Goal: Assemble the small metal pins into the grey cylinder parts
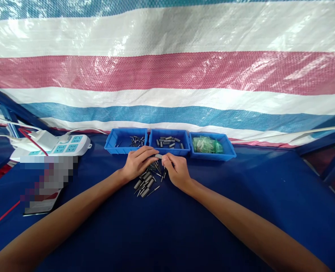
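Observation:
Close to the front of the blue bins, my left hand [139, 163] and my right hand [178, 172] meet at a small grey cylinder [158, 156]. The fingers and thumb of the left hand close around its left end. Its right end is pinched by the right thumb and fingers. Just below the hands lies a loose pile of similar grey cylinders [147, 181] mixed with thin, pointed metal shafts [154, 190]. Part of this pile is hidden by the left hand.
Behind the hands stand three blue bins: the left bin [110, 148] has thin shafts, the middle bin [170, 152] grey cylinders, the right bin [229, 154] greenish plastic bags. At left are a power strip [81, 142] and a phone-like device [42, 206]. Striped sheeting [167, 71] hangs behind.

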Demonstrator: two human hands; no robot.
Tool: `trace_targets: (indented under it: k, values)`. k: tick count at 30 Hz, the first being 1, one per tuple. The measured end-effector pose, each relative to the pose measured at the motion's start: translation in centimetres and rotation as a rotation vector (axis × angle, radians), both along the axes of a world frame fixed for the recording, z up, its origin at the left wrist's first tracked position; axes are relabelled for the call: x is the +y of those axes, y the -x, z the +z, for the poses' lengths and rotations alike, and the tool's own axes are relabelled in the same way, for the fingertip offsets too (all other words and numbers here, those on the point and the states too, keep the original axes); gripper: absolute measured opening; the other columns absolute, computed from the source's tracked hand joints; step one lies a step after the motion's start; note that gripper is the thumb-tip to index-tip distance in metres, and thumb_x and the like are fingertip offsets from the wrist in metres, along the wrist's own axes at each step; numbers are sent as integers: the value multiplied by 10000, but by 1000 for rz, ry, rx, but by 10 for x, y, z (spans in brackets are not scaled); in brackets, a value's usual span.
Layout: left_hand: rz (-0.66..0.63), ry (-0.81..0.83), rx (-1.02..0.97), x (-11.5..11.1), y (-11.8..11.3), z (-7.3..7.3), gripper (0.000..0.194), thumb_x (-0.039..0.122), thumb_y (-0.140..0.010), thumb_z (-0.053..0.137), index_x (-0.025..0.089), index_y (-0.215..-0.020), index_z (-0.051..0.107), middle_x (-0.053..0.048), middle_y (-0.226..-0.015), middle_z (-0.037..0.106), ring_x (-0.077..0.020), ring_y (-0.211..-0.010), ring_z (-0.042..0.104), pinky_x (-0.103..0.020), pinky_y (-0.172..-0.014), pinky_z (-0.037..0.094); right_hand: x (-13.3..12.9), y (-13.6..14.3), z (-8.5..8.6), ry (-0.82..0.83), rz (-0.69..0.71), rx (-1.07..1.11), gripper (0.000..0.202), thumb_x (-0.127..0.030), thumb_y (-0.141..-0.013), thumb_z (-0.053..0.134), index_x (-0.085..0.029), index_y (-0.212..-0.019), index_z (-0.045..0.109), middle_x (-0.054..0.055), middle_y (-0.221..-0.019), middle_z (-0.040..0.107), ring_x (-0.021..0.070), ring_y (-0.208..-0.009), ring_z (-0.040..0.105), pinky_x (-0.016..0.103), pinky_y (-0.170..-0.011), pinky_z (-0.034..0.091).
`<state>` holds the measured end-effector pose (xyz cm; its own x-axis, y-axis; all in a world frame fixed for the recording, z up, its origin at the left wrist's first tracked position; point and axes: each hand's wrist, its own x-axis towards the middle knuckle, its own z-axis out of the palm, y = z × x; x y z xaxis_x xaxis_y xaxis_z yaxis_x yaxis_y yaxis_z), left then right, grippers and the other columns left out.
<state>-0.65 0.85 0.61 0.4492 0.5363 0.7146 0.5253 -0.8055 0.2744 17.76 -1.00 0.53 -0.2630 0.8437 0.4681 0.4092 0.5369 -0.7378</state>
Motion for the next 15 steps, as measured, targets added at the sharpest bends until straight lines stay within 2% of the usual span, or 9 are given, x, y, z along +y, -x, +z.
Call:
trace_targets:
  k: [8, 11, 15]
  values:
    - [-12, -4, 4, -2, -1, 2, 200, 234, -889, 552, 148, -1062, 602, -86, -944, 665, -124, -791, 634, -199, -639, 503, 2, 1, -2, 13, 25, -46, 315, -272, -957, 360, -178, -723, 550, -9, -607, 542, 111, -550, 517, 232, -588, 352]
    - [6, 20, -11, -3, -1, 2, 191, 232, -893, 536, 147, -1050, 602, -91, -957, 668, -113, -753, 630, -187, -601, 490, 2, 2, -3, -9, 31, -100, 251, -271, -936, 414, -180, -750, 555, -22, -591, 516, 111, -534, 495, 231, -565, 340]
    - [9, 72, -30, -4, -1, 1, 198, 217, -892, 533, 151, -1072, 582, -87, -999, 682, -70, -607, 595, -175, -558, 475, 2, 2, -4, -13, 24, -104, 223, -262, -930, 419, -180, -782, 565, -22, -593, 517, 113, -530, 493, 231, -564, 343]
